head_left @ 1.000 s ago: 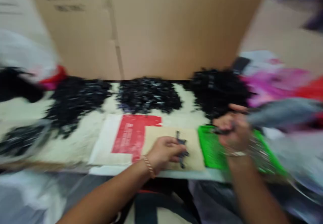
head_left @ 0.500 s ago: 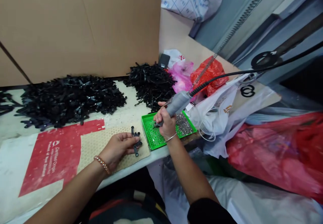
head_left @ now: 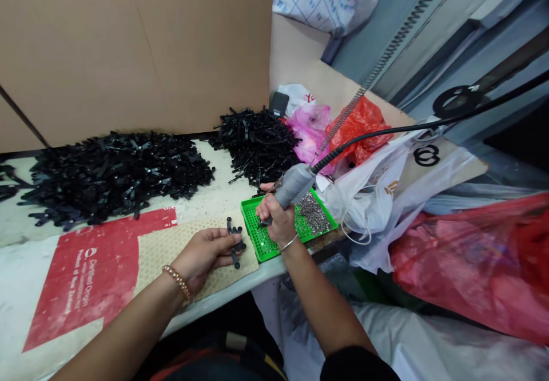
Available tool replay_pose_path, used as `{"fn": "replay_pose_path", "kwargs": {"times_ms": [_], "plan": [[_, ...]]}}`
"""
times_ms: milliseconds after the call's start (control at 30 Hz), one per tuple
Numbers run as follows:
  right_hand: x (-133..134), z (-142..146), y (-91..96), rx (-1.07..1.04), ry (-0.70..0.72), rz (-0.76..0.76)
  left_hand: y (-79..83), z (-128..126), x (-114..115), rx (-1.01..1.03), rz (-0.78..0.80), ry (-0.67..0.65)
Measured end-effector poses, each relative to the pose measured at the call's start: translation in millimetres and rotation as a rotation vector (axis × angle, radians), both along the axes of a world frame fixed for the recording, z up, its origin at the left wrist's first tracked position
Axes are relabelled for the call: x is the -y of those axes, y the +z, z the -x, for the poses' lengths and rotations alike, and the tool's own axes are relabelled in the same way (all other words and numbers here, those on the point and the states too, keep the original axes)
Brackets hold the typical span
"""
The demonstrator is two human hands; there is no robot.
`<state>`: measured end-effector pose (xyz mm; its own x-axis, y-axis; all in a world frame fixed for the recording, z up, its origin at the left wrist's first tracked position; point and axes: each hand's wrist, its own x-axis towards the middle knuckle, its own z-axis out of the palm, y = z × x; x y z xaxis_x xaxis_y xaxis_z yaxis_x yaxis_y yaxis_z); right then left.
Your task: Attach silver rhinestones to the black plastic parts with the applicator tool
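Black and slender, with a long bar and short side arms: small part [head_left: 235,257] pinched in left hand [head_left: 203,259]. Thumb and fingers of that hand clamped on the part near its middle, both ends exposed. Located over the right edge of a honeycomb-textured mat [head_left: 169,238], just left of a green tray [head_left: 250,231]. Unable to tell whether resting on the mat or lifted slightly clear of it.

Held in right hand [head_left: 282,225]: grey corded tool [head_left: 295,186], fingers closed around the body, tilted with working end down toward the tray. Positioned over the perforated left portion of the tray; too small to tell whether in contact with anything there. Linked at the top to a black cable [head_left: 386,130] and, close by, a coil spring [head_left: 397,40].

Inside the tray: loose small metal pieces [head_left: 315,215], heaped at the right, with others scattered among the holes at the left.

On pale worktop [head_left: 221,161], behind the hands: wide heap of black parts [head_left: 124,175] and, farther right, second black heap [head_left: 253,141]. Standing behind both: brown cardboard panel [head_left: 171,38]. Partly under the mat: red printed sheet [head_left: 86,278], lettered "Certified Origin". Bunched beyond the tray: pink bag [head_left: 309,132] and red bag [head_left: 360,126], with white plastic bag [head_left: 364,206] just beside the tray's right side.
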<state>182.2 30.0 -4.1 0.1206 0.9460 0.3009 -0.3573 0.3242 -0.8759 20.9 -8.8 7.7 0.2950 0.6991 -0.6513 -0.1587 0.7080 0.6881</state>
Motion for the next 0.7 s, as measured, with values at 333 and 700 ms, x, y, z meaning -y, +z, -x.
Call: {"fn": "replay_pose_path", "kwargs": {"times_ms": [333, 700], "plan": [[0.6, 0.4, -2.4, 0.033, 0.004, 0.011, -4.0, 2.1, 0.0, 0.057, -0.013, -0.028], [0.8, -2.6, -8.0, 0.085, 0.021, -0.007, -2.0, 3.5, 1.4, 0.051, -0.015, -0.047]]}}
